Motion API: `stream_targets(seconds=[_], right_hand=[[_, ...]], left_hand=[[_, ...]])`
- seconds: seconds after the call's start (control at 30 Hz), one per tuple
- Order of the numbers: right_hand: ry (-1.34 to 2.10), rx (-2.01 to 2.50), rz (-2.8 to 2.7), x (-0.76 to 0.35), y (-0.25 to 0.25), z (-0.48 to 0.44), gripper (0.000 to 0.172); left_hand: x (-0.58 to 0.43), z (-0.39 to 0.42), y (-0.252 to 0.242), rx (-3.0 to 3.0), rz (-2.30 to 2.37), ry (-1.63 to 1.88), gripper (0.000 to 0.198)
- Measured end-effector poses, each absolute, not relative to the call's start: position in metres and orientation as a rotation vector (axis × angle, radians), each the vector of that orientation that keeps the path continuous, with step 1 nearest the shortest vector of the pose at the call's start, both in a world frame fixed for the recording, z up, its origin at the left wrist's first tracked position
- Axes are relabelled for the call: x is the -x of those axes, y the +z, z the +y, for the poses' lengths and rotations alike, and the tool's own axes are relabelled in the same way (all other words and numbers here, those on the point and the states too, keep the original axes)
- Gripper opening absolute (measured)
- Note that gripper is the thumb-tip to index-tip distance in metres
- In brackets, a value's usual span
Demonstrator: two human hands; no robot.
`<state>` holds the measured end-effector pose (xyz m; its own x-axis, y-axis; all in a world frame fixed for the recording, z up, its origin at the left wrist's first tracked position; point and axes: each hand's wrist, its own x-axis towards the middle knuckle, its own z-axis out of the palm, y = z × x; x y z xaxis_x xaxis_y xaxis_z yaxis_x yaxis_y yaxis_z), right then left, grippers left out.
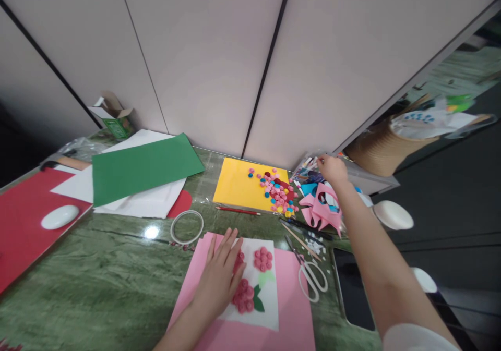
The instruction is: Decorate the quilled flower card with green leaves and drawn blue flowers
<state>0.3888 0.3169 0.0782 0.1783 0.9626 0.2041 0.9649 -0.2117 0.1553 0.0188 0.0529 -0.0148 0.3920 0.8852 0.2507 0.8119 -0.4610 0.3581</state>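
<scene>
Your left hand lies flat on the white card, with the fingers stretched out and nearly together. Three pink flower clusters already sit on the card, and its lower part seems unfinished. Your right hand touches the clear packet beside the yellow sheet. I cannot tell if its fingers grip.

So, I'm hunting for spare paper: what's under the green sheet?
Under the green sheet lies white paper, showing past its edges, with a red piece poking out beneath that. Whatever else sits under the middle is covered.
</scene>
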Motion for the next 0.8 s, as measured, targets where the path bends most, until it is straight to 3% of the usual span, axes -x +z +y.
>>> stream_targets(seconds=[0.5, 0.8], right_hand=[[-0.309, 2.342, -1.986, -0.39, 0.068, 0.312, 0.031], [-0.056, 2.394, -1.912, -0.385, 0.06, 0.335, 0.033]], left_hand=[[-0.018, 0.054, -0.019, -2.478, 1.523, 0.626, 0.044], [-0.019, 0.055, -0.019, -2.463, 1.529, 0.658, 0.042]])
